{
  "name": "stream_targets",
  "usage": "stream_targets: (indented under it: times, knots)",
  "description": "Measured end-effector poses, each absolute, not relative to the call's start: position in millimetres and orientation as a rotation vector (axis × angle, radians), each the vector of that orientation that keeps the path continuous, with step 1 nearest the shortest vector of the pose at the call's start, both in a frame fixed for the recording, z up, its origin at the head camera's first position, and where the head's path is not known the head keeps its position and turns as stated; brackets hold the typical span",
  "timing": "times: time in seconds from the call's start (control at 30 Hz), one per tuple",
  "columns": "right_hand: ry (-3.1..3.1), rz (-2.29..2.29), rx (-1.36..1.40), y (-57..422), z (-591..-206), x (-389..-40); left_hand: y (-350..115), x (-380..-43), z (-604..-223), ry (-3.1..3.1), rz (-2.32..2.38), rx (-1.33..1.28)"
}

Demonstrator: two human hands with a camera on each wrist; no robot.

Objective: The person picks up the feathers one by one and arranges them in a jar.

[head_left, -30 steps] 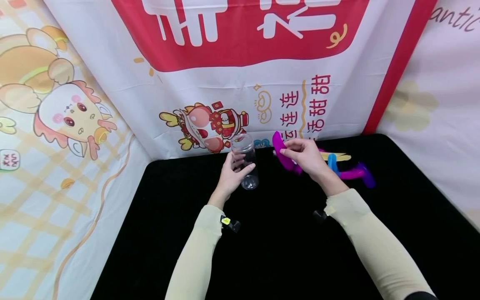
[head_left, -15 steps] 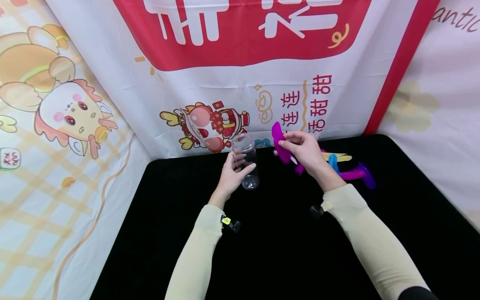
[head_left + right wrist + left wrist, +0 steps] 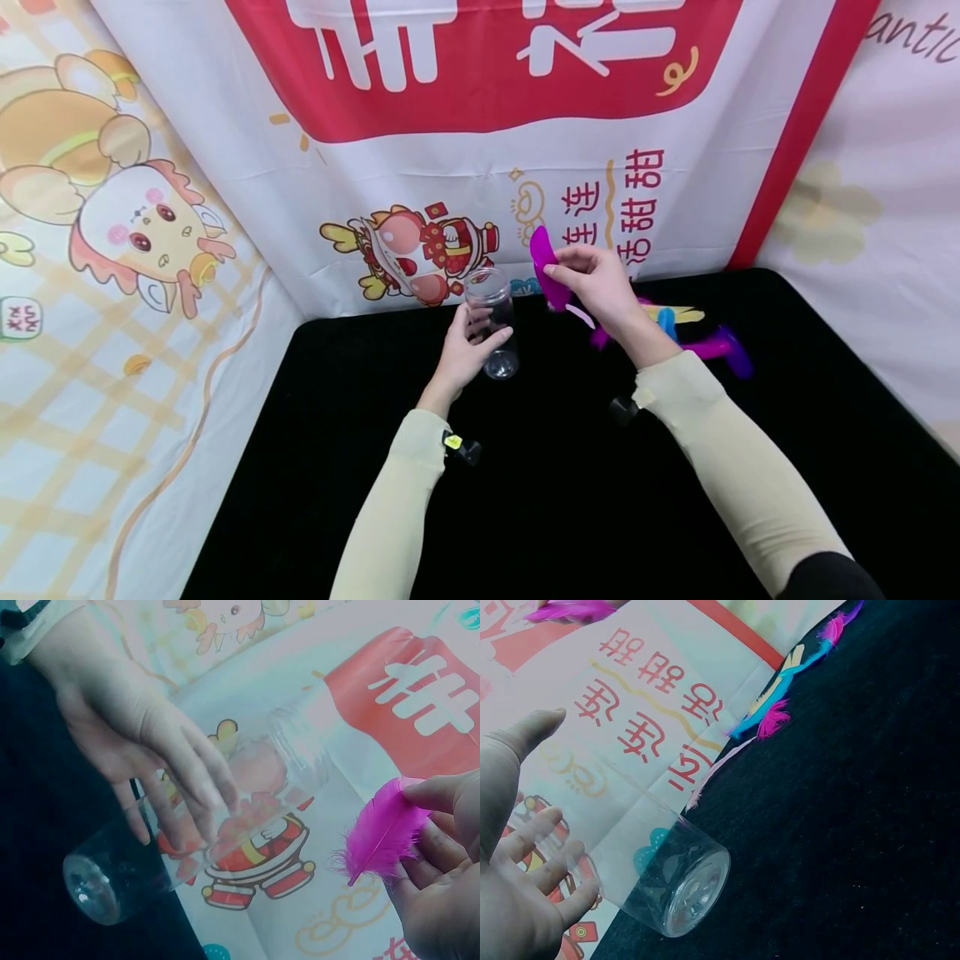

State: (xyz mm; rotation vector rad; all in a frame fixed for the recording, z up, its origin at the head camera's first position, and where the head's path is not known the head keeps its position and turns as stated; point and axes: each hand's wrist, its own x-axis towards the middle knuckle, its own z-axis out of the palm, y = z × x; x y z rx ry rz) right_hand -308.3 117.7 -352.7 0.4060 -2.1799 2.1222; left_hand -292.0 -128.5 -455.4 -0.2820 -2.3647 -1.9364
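Observation:
A clear plastic jar (image 3: 501, 363) stands upright near the back of the black table, its mouth uncapped. My left hand (image 3: 463, 350) holds it from the left side, fingers behind and thumb in front; the left wrist view shows its round base (image 3: 699, 894). No feather is visible inside the jar. To the right and at about the height of the jar's mouth, my right hand (image 3: 606, 290) pinches a magenta feather (image 3: 547, 268) between thumb and fingers. The right wrist view shows this feather (image 3: 381, 831) with its fluffy quill end pointing down, apart from the jar.
Loose feathers lie behind and right of my right hand: a pale pink feather (image 3: 581, 317), a blue feather (image 3: 667, 322), a yellow feather (image 3: 686, 314) and a purple feather (image 3: 738, 357). A printed cloth (image 3: 420, 175) hangs along the table's back edge.
My right hand has risen and moved left toward the jar's mouth, carrying the magenta feather. The pale pink feather now shows more beneath it. My left hand and the jar stay put.

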Motion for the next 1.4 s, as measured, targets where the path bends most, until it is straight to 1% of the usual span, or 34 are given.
stream_targets:
  times: [0.3,0.77,1.4]
  knots:
    - [-2.107,2.149,0.38,102.9,-337.7,-312.4,-128.2,-292.0,-453.3,-2.37,-1.93,-0.279]
    - [-1.839,2.361,0.434,80.7,-327.5,-317.8,-130.8,-291.2,-454.0,-2.392,-1.924,-0.266]
    - [-1.711,2.436,0.44,57.4,-318.5,-328.5,-129.1,-291.3,-452.9,-2.417,-1.902,-0.227]
